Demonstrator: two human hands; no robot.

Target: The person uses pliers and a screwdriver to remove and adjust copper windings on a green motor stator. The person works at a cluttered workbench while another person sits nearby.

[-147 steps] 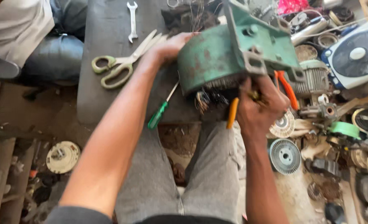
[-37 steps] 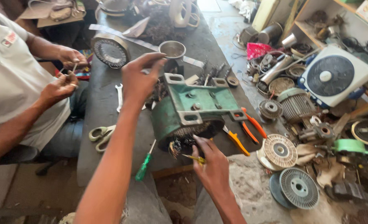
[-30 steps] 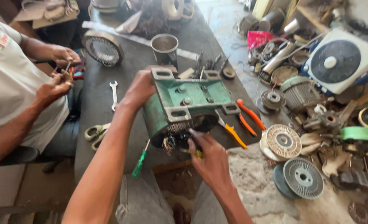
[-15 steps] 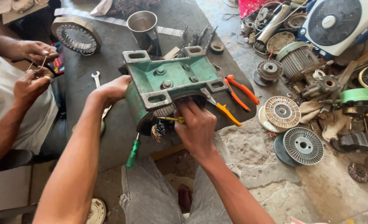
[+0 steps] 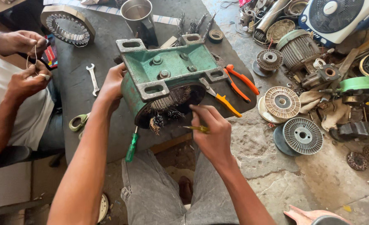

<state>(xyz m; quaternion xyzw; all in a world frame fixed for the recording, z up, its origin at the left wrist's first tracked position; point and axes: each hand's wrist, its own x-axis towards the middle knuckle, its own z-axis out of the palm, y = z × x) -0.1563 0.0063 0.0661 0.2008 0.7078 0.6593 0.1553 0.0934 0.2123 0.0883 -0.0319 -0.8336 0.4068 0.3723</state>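
A green motor housing (image 5: 168, 77) lies on its side on the dark table (image 5: 80, 104), its flat mounting base facing up. Frayed copper windings (image 5: 168, 110) stick out of its open front end. My left hand (image 5: 111, 85) grips the housing's left side. My right hand (image 5: 211, 131) is just below the open end and holds a thin yellow-handled tool (image 5: 195, 128) pointing left toward the wires.
A green screwdriver (image 5: 131, 146), scissors (image 5: 78, 123), a wrench (image 5: 93, 79), orange pliers (image 5: 240, 81), a metal cup (image 5: 138, 14) and a stator ring (image 5: 68, 25) lie on the table. Another person's hands (image 5: 24, 62) work at left. Motor parts, discs (image 5: 303, 135) and a fan (image 5: 336, 14) litter the floor at right.
The view has moved in closer to the housing. My left hand has slid from the top of the housing down to its left side. My right hand stays at the open end with the tool.
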